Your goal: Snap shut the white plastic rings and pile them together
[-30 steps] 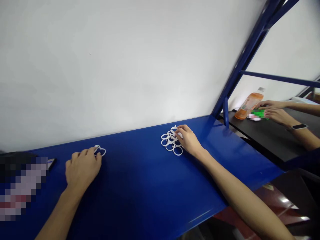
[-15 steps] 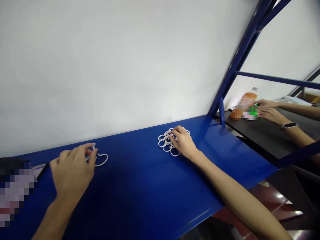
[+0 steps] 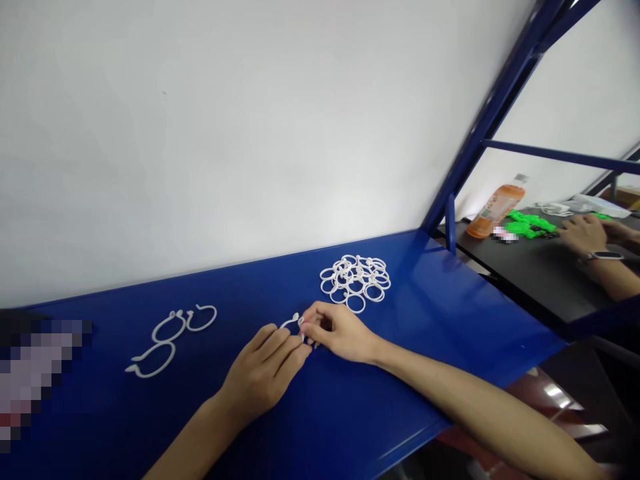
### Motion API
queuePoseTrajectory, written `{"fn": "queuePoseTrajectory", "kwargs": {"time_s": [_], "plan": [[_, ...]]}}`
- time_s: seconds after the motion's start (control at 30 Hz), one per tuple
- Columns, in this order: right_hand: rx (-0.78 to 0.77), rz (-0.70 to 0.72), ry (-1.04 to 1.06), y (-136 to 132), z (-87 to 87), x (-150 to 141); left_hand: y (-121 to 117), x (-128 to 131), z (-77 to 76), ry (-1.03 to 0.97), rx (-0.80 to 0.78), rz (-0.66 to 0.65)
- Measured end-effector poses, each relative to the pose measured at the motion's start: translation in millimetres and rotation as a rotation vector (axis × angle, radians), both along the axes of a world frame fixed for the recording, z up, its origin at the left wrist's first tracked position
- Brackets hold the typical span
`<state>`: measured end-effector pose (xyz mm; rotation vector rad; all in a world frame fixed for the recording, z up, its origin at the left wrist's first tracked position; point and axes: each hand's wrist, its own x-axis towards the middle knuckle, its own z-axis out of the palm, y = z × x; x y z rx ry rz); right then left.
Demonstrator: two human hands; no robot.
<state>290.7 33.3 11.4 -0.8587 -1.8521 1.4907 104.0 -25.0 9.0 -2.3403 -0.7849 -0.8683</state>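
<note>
My left hand point(image 3: 267, 367) and my right hand point(image 3: 343, 333) meet above the blue table, both closed on one white plastic curtain ring point(image 3: 289, 323). Part of its thin curve and a knobbed end show between my fingertips; the rest is hidden by the fingers. Just beyond my right hand lies a pile of closed white curtain rings point(image 3: 356, 285), overlapping one another. Left of my hands, opened rings rest on the table: one ring point(image 3: 203, 329) touches or nearly touches a second ring point(image 3: 169, 328), and another ring point(image 3: 155, 370) sits nearer to me.
The blue table point(image 3: 240, 293) runs along a white wall, with a blue metal frame point(image 3: 450, 173) at its right end. A blurred-out object point(image 3: 35, 380) lies at the left. Beyond the frame, another person's hands point(image 3: 583, 233) are near green pieces point(image 3: 530, 225) and an orange bottle point(image 3: 497, 207).
My left hand has moved right from the opened rings, and my right hand has come off the pile toward me with a ring. The hands now meet on it.
</note>
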Motion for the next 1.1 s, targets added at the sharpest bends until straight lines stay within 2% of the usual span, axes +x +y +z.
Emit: {"fn": "queuePoseTrajectory", "kwargs": {"time_s": [0.07,0.13,0.2,0.3,0.37,0.43,0.53,0.6,0.9,1.1], "plan": [[-0.077,0.033,0.063,-0.7,-0.2,0.2,1.1,-0.3,1.0,-0.004,-0.002,-0.005],[-0.078,0.035,0.081,-1.4,-0.1,0.3,1.4,0.9,1.2,-0.028,-0.012,-0.019],[0.004,-0.009,0.049,-1.3,0.7,0.9,1.1,2.0,0.6,-0.078,-0.018,-0.042],[0.234,-0.083,-0.049,0.8,2.7,3.5,2.3,-0.4,-1.3,-0.252,-0.067,-0.016],[0.415,-0.086,-0.103,2.9,3.6,6.0,4.9,-4.5,-2.8,-0.416,-0.203,0.066],[0.56,-0.028,-0.117,4.4,3.4,8.4,8.3,-8.7,-4.6,-0.532,-0.405,0.138],[0.667,0.092,-0.102,4.1,2.6,10.6,12.2,-12.2,-8.3,-0.615,-0.653,0.177],[0.702,0.136,-0.11,1.9,2.7,11.1,13.1,-12.7,-10.6,-0.649,-0.726,0.19],[0.92,0.214,-0.19,-7.9,5.5,12.3,9.9,-14.9,-11.6,-0.574,-0.78,0.16],[0.972,0.178,-0.294,-9.4,4.0,10.1,12.2,-15.5,-8.0,-0.559,-0.815,0.197]]}}
